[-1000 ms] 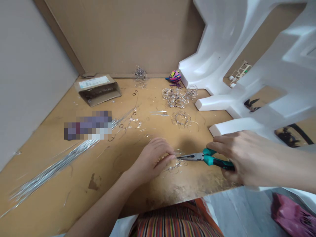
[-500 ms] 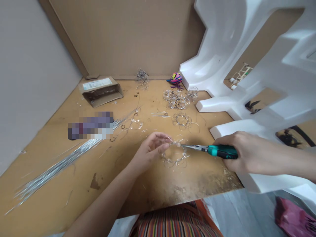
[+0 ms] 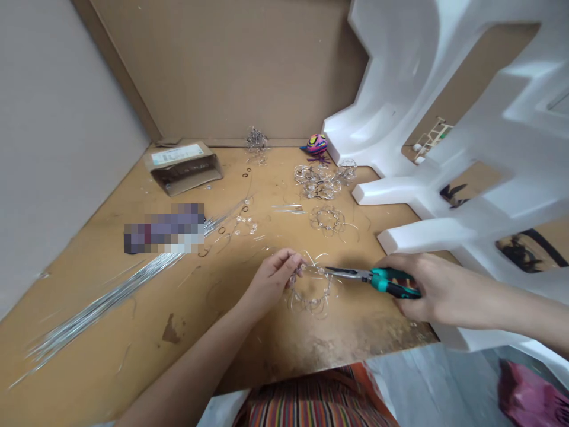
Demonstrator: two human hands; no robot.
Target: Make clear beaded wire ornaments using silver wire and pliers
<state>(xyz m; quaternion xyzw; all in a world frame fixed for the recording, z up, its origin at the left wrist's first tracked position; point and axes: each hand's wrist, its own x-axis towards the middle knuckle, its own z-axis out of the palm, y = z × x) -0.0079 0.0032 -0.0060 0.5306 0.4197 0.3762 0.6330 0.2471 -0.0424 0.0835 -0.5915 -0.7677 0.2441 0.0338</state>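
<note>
Thumb and fingers of my left hand (image 3: pixel 272 279) pinch the upper left side of a beaded wire ring (image 3: pixel 313 302), which has clear beads and loose curled wire ends. My right hand (image 3: pixel 427 290) grips a pair of green and black needle-nose pliers (image 3: pixel 391 281). Their jaws point left and their tip lies close to the top right of the ring; whether it touches the wire I cannot tell. Just beyond the hands lies another beaded wire ring (image 3: pixel 328 219) on the wooden table (image 3: pixel 186 367).
A bundle of straight wires (image 3: pixel 120 293) runs across the left side, with loose clear beads (image 3: pixel 246 224) near its far end. Farther back are a cardboard box (image 3: pixel 184 169), a heap of wire pieces (image 3: pixel 317 181) and a colourful ball-shaped item (image 3: pixel 316 144). White moulded foam (image 3: pixel 409 237) borders the right.
The ring and my left hand have moved slightly down and toward me. The pliers have shifted a little left and lower, their handles now spread wider.
</note>
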